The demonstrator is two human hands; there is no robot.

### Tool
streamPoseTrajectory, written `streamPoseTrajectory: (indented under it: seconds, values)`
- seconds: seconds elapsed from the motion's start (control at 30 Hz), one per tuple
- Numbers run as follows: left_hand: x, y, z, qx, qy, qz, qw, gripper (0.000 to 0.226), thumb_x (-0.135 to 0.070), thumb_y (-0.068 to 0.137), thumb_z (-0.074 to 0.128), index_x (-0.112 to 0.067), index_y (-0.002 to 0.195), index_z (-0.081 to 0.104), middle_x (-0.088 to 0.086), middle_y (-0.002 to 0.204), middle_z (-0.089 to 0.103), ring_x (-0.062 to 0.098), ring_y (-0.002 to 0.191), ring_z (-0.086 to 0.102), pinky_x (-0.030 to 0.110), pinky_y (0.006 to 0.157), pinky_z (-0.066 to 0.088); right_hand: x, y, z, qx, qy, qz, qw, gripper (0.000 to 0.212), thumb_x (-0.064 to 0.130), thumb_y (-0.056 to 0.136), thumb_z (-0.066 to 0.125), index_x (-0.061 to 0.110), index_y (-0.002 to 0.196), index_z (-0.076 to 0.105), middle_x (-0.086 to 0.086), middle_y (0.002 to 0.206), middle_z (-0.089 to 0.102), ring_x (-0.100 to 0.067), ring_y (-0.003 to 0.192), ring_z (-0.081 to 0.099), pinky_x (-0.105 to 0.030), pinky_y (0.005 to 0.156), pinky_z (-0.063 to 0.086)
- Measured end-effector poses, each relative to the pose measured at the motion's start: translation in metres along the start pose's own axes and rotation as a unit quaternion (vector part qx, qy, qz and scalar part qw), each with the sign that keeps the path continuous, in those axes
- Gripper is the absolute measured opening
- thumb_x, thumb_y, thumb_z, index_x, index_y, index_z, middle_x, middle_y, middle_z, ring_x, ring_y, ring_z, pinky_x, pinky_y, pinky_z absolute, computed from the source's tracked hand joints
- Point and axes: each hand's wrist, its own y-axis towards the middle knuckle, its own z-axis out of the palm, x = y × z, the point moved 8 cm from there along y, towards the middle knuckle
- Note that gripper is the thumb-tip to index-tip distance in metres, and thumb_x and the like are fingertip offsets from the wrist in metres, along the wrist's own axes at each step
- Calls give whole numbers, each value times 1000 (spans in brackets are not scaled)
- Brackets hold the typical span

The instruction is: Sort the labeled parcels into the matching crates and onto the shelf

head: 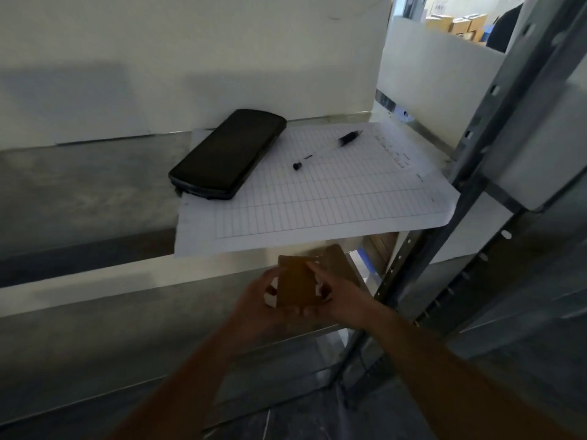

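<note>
Both hands, left hand and right hand, grip a small brown parcel just below the shelf front edge.

Black handheld device lying flat on the left part of a gridded paper form, black-and-clear pen resting just beside it on the same sheet, sheet's front edge overhanging, and cardboard boxes stacked far off at upper right.
</note>
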Motion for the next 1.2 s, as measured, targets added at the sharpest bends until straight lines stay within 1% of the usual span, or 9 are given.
streamPoseTrajectory:
  seconds: [0.1,0.23,0.37,0.57,0.73,0.83,0.93,1.1,1.2]
  values:
    - [9,-28,-18,39,14,12,999,105,-39,67,93,-40,152,32,-26,130,49,-11,102,56,18,77,55,17,-15,27,19,72,-31,997,106,28,83,89,50,157,17,24,146,38,-13,132,48,-22,96,54]
    - [9,-67,-43,48,34,18,998,110,-52,63,89,-39,151,24,-23,129,47,-18,103,52,14,79,52,47,-22,54,26,63,-78,995,110,29,78,93,38,162,23,10,149,45,-5,133,49,-32,111,50]
    - [8,-98,-68,4,15,25,1000,109,-55,59,92,-42,147,29,-27,137,40,-12,110,51,17,78,53,76,-26,74,27,79,-133,988,109,20,73,97,49,149,24,28,137,45,23,119,47,-2,90,45]
    - [2,-132,-104,-68,63,-2,996,132,-43,53,97,-62,145,4,-25,130,37,8,113,55,28,79,59,110,-24,96,12,69,-148,987,130,40,69,96,55,156,0,19,151,25,-4,136,36,-8,93,42]
    - [-7,-164,-132,-108,80,-22,991,103,-51,64,90,-54,144,25,-14,131,50,12,110,60,29,82,60,144,-24,104,1,124,-133,983,52,76,80,69,73,120,37,17,121,56,-7,101,64,-16,67,56]
    - [-9,-187,-151,-158,42,-45,986,49,-67,79,63,-53,121,41,-16,119,59,13,103,65,24,74,60,165,-26,116,-2,133,-161,978,23,70,95,53,51,109,51,5,99,65,-11,80,69,-33,68,64]
    - [-5,-212,-169,-209,80,-59,973,35,-74,84,44,-49,109,44,-21,106,62,10,91,67,30,75,62,190,-37,136,6,115,-194,974,11,61,100,54,51,102,50,8,106,64,-14,91,68,-35,77,64]
    - [9,-261,-196,-278,65,-46,957,24,-60,90,59,-51,107,45,-15,95,64,9,82,68,23,60,57,222,-49,177,45,142,-191,970,72,40,96,74,52,149,27,9,120,57,-10,108,63,-20,80,58]
    - [20,-293,-217,-291,23,-50,955,77,-35,80,81,-60,134,32,-25,108,60,-1,97,65,13,67,55,243,-55,208,65,125,-194,971,99,30,86,87,36,162,24,8,133,53,-12,126,56,-25,100,53]
